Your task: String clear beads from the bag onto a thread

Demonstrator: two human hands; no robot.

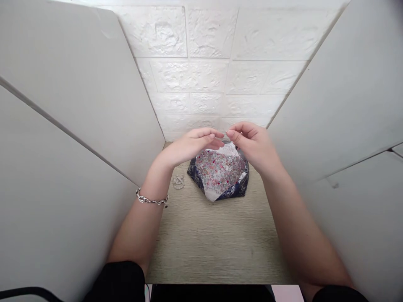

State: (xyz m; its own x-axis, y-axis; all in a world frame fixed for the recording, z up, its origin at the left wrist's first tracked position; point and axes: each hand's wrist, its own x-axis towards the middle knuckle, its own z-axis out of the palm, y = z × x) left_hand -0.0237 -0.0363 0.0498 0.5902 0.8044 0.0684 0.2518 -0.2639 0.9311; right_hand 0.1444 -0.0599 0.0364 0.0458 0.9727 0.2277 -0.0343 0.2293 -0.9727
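Note:
My left hand (201, 140) hovers above the back left of a bead container, its fingers stretched to the right and slightly parted, the thumb lying close to the index finger. Nothing shows in it. My right hand (252, 140) faces it over the back right side, thumb and index fingertips pinched together; whatever is between them is too small to make out. The fingertips of both hands nearly meet. Below them, many small pink, red, clear and whitish beads (222, 167) fill a folded container (197, 178) with dark blue patterned sides and a white lining.
A small coil of pale beads (178, 181) lies left of the container on the wood-grain tabletop (217, 239). White panels (78, 84) flank the table closely on both sides. A white brick-patterned wall (208, 75) stands behind. A chain bracelet (153, 200) circles my left wrist.

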